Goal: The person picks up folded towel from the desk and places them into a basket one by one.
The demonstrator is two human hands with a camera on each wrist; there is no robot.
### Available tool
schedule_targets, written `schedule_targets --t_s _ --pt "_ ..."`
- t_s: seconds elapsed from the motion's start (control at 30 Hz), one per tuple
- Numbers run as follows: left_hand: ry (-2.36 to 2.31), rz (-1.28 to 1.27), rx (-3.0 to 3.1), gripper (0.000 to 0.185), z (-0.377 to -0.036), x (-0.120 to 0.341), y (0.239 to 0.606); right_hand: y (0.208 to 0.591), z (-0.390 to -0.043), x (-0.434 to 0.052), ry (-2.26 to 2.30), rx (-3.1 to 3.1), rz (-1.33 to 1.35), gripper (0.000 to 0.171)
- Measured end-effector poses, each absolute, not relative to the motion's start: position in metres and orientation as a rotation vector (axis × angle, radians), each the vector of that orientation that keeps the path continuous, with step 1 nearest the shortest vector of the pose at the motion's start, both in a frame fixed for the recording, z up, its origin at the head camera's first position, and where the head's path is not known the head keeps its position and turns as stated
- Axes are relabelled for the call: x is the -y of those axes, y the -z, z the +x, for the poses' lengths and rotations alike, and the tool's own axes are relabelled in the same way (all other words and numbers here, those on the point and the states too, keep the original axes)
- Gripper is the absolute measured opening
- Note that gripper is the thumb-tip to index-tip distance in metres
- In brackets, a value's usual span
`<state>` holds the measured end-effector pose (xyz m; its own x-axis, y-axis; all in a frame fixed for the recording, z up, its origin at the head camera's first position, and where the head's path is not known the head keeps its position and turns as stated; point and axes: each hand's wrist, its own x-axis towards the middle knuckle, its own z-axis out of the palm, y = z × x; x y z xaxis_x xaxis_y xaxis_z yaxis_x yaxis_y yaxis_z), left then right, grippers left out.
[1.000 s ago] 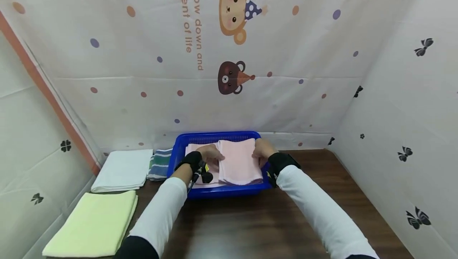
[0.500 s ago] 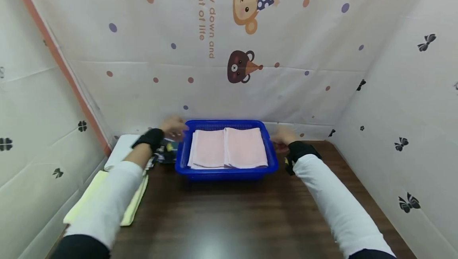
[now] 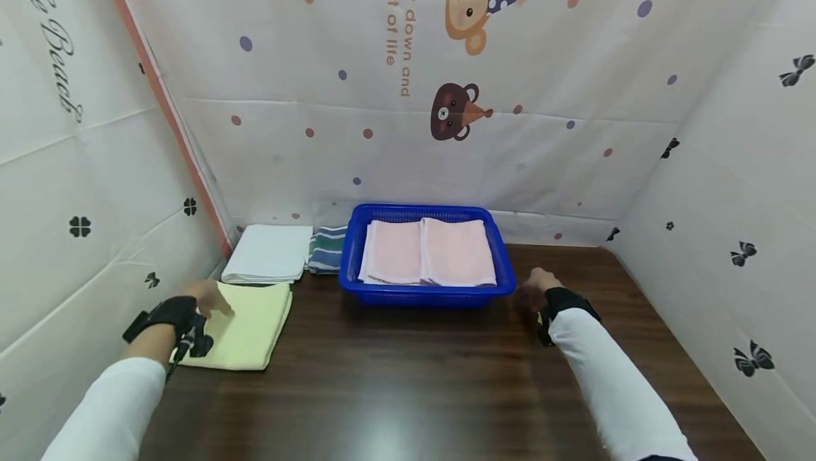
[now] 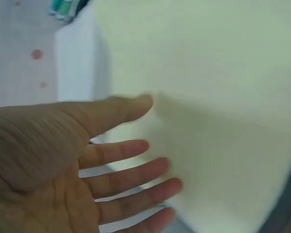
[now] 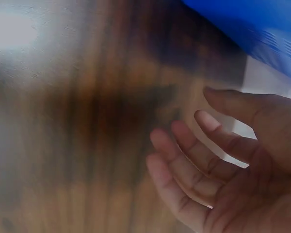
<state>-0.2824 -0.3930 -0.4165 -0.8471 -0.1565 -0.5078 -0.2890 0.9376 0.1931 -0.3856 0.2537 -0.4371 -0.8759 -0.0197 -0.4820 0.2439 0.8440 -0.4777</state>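
Observation:
My left hand is over the left part of a folded pale yellow towel. In the left wrist view its fingers are spread and nearly straight, with nothing between them and the thumb. My right hand hovers over the table just right of the blue basket; the right wrist view shows its fingers loosely bent and holding nothing. Two folded pink towels lie side by side in the basket.
Behind the yellow towel lies a folded white towel. A striped green, blue and white towel sits between it and the basket. Printed fabric walls rise behind and on both sides of the brown wooden table.
Both hands have left the pink towels and the basket. My left hand has swung left to the yellow towel. My right hand has shifted right, off the basket. The view has turned left.

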Motion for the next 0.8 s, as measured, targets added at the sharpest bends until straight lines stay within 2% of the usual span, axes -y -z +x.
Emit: schedule_targets --t_s 0.03,0.2,0.33,0.53,0.8 --pt "-0.334 -0.324 -2.592 0.057 -0.281 0.392 0.422 0.442 -0.385 -0.254 0.75 -2.538 0.174 0.038" --pt "-0.318 -0.341 -2.616 0.075 -0.274 0.384 0.431 0.453 -0.376 -0.248 0.63 -2.596 0.157 0.025" --pt "-0.346 -0.339 -2.597 0.074 -0.275 0.387 0.437 0.457 -0.373 -0.247 0.616 -2.585 0.17 0.032" --pt "-0.344 -0.254 -2.604 0.061 -0.271 0.389 0.436 0.458 -0.373 -0.245 0.656 -2.547 0.202 0.03" --pt "-0.331 -0.225 -2.499 0.062 -0.27 0.375 0.437 0.46 -0.378 -0.245 0.589 -2.539 0.144 0.03"
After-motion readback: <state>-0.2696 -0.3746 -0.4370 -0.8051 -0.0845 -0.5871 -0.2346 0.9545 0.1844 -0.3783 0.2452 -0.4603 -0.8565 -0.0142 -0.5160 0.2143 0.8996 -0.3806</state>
